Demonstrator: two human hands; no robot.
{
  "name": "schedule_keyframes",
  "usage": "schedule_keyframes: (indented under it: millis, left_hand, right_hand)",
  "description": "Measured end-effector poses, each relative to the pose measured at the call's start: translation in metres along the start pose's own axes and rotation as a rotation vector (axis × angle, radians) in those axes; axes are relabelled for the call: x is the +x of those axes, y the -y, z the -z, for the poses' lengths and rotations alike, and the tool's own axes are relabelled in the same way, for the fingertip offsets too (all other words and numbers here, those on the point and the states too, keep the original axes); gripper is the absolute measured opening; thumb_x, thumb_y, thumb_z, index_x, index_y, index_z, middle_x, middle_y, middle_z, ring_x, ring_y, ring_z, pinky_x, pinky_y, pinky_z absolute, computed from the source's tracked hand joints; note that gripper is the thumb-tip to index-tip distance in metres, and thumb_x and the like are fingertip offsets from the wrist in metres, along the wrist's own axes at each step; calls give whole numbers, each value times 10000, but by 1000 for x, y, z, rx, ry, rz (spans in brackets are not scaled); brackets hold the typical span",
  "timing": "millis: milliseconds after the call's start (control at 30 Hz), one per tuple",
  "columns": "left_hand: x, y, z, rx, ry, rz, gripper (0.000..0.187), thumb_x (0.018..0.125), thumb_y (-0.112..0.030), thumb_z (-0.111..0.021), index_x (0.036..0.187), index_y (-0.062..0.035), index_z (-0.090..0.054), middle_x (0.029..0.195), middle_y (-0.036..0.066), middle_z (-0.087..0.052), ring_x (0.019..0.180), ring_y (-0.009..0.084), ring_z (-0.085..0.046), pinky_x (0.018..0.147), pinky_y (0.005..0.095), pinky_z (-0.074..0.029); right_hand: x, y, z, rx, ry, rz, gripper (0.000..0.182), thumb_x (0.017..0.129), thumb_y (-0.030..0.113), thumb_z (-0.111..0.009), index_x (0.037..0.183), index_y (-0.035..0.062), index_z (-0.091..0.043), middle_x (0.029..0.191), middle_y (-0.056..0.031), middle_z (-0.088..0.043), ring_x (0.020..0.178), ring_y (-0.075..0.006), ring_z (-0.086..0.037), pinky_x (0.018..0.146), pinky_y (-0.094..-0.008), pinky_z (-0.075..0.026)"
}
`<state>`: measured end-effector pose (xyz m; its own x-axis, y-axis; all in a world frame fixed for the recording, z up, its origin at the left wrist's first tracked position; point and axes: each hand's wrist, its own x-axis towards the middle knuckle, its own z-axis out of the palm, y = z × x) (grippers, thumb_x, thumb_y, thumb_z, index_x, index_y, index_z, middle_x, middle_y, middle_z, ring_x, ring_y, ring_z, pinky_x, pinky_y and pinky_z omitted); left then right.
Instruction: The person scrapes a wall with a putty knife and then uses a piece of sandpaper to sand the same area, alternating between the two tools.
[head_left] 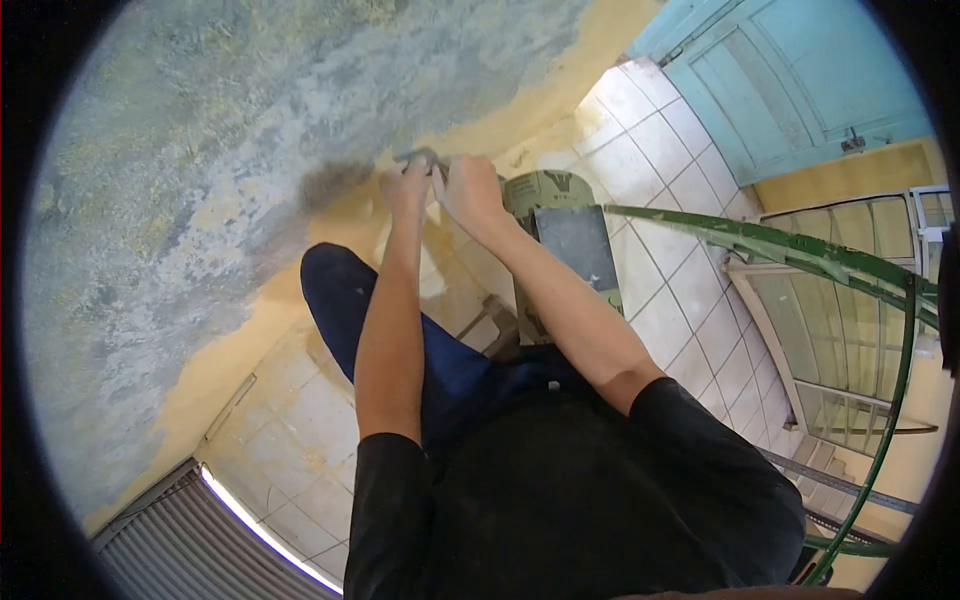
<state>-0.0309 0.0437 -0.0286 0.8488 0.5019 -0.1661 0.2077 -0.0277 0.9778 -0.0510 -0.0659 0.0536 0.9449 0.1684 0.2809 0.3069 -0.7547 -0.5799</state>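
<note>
- We see the left hand (403, 190) and right hand (468, 195) curled together around a small flat-edged tool (414, 156), probably doubled up for steadiness.
- It is at the wall (215, 200), low down; we cannot tell whether it touches.
- The wall is mottled, rough grey over yellow.
- Right of the hands, a smooth slate-grey rectangle (582, 242) overlies a green printed sheet (535, 190), perhaps kept within reach.
</note>
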Motion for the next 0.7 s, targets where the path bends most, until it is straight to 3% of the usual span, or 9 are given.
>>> schedule_keyframes:
  millis: [67, 200, 367, 433, 467, 533, 600, 667, 700]
  left_hand:
    - [12, 7, -5, 28, -38, 21, 320, 799, -249, -639, 791, 62, -717, 716, 142, -707, 640, 203, -655, 640, 348, -492]
    - [22, 7, -6, 18, -6, -31, 311, 793, -247, -641, 776, 53, -719, 707, 145, -703, 625, 210, -648, 613, 359, -483]
    - [13, 15, -5, 11, 17, -37, 304, 800, -262, -623, 786, 23, -731, 683, 162, -685, 613, 251, -650, 618, 396, -480]
    - [11, 7, 5, 291, 213, 4, 308, 817, -286, -642, 824, 7, -738, 726, 181, -694, 651, 291, -671, 639, 416, -491]
    - [13, 3, 12, 295, 204, -3, 308, 817, -286, -642, 824, 7, -738, 726, 181, -694, 651, 291, -671, 639, 416, -491]
    - [10, -17, 32, 757, 250, -425, 362, 845, -346, -657, 867, 6, -737, 791, 185, -714, 724, 306, -691, 670, 420, -507]
    - [-26, -60, 64, 698, 46, -415, 379, 897, -352, -641, 963, 12, -723, 882, 192, -724, 805, 328, -700, 731, 415, -525]
    - [-53, -87, 100, 281, -155, -549, 289, 939, -237, -619, 1052, 18, -694, 924, 189, -726, 851, 284, -712, 768, 372, -534]
    - [-74, -96, 123, 303, -242, -475, 257, 953, -185, -607, 1086, 21, -683, 964, 181, -727, 869, 256, -710, 773, 349, -535]
  right_hand:
    - [2, -5, -4, 5, 67, 12, 209, 862, 192, -645, 836, -6, -708, 735, -248, -651, 697, -436, -646, 683, -472, -536]
    - [-3, 8, 7, 51, -4, -41, 212, 863, 196, -648, 837, -4, -712, 724, -249, -647, 698, -434, -649, 684, -474, -537]
    - [-4, -10, 0, -44, 122, -121, 227, 861, 205, -659, 917, 1, -738, 771, -252, -672, 742, -430, -664, 709, -489, -538]
    - [-17, -9, 1, 15, 83, -144, 242, 869, 214, -654, 923, -8, -734, 780, -254, -675, 747, -431, -666, 715, -487, -538]
    - [-23, -6, 1, 73, 49, -172, 257, 877, 223, -650, 928, -16, -730, 789, -255, -678, 752, -432, -668, 722, -485, -539]
    - [-36, -1, 0, 155, -9, -189, 275, 887, 232, -643, 936, -25, -726, 795, -258, -678, 759, -430, -671, 722, -478, -538]
    - [-47, 3, -1, 241, -66, -213, 293, 896, 242, -637, 943, -35, -721, 801, -260, -678, 767, -428, -673, 723, -471, -537]
    - [-54, 4, -2, 316, 8, -322, 320, 908, 254, -629, 973, -47, -714, 806, -257, -683, 773, -409, -686, 726, -451, -536]
    - [-58, 4, -4, 325, 9, -319, 320, 908, 254, -629, 973, -47, -714, 806, -257, -683, 773, -409, -686, 726, -451, -536]
